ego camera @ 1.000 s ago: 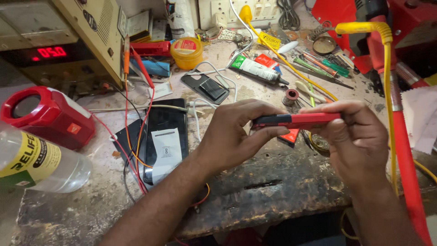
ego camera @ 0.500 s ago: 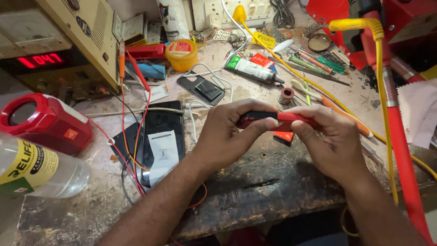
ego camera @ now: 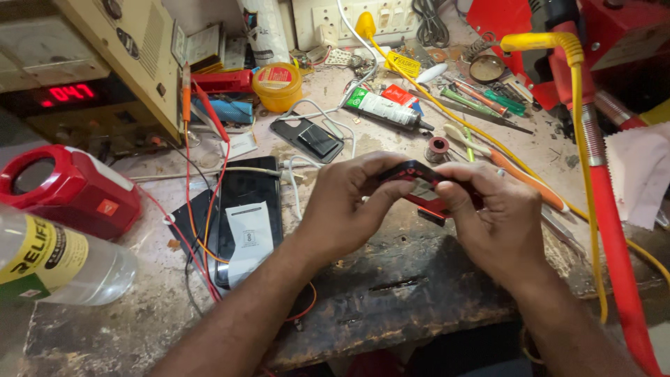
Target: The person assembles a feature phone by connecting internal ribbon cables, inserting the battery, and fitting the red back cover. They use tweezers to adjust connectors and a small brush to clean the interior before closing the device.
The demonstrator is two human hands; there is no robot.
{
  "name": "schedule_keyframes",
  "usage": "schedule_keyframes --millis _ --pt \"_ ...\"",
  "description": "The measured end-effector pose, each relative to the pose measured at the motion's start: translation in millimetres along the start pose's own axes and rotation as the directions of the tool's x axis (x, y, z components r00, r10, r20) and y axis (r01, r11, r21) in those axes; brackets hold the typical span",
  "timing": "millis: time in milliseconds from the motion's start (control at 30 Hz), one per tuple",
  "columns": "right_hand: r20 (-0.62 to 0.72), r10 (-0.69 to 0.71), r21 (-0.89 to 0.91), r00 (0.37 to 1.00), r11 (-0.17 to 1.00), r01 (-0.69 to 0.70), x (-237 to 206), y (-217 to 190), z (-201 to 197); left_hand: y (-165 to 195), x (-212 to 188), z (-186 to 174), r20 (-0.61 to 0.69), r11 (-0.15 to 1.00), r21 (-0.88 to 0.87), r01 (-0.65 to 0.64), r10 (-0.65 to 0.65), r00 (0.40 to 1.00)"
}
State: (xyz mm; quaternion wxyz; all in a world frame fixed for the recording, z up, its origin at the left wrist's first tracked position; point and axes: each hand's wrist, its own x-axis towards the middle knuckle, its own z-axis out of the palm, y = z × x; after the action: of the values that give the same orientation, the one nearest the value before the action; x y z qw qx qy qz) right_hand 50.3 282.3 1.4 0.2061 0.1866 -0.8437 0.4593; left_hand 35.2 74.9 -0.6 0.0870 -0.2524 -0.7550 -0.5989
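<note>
Both hands met above the middle of the bench (ego camera: 419, 293), a little back from its dark, worn front edge. The left hand (ego camera: 345, 209) was closed on one end of a small red-and-black tool (ego camera: 412, 171), thumb under and fingers curled over it; the right hand (ego camera: 499, 223) pinched the other end, its fingers folded tight across the top. The tool was held level between them, clear of the bench top, and most of its body was hidden by the fingers, so I could not tell what kind of tool it was.

Just left of the left wrist a black phone (ego camera: 248, 216) lay flat on the bench with a white paper slip on it, and thin red and orange wires (ego camera: 202, 188) crossed beside it. Toward the left edge stood a red speaker (ego camera: 66, 188), and nearer the front left corner a clear plastic bottle (ego camera: 56, 262) lay on its side. Behind, at the back left corner, a beige meter box (ego camera: 91, 77) showed red digits. Farther back sat a yellow tub (ego camera: 277, 85) and a green-and-white glue tube (ego camera: 384, 108). A yellow cable (ego camera: 579, 153) and a red hose (ego camera: 614, 244) ran down along the right edge.
</note>
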Motion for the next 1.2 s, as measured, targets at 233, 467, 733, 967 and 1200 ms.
schedule_keyframes --millis 233,467,733,967,1200 --pt "-0.075 -0.270 -0.260 0.960 0.935 0.242 -5.2 -3.6 1.6 10.0 -6.0 0.8 0.008 0.992 -0.016 -0.124 0.124 0.992" --pt "-0.061 -0.266 -0.144 0.962 0.956 0.256 -2.9 -2.0 2.7 12.1 -4.5 3.1 -0.023 0.990 -0.038 -0.135 0.134 0.991" --pt "-0.044 -0.153 -0.045 0.987 0.988 0.151 -6.7 5.6 2.5 13.2 -6.3 2.4 -0.016 0.980 0.043 -0.192 0.193 0.981" --pt "-0.056 -0.187 -0.047 0.981 0.982 0.184 -10.5 15.2 4.0 9.9 -9.5 10.3 -0.078 0.987 0.020 -0.157 0.158 0.984" --pt "0.032 -0.081 0.576 0.996 0.816 0.048 -6.5 25.7 4.6 -0.1 -3.9 9.7 -0.024 0.931 -0.365 -0.011 0.002 1.000"
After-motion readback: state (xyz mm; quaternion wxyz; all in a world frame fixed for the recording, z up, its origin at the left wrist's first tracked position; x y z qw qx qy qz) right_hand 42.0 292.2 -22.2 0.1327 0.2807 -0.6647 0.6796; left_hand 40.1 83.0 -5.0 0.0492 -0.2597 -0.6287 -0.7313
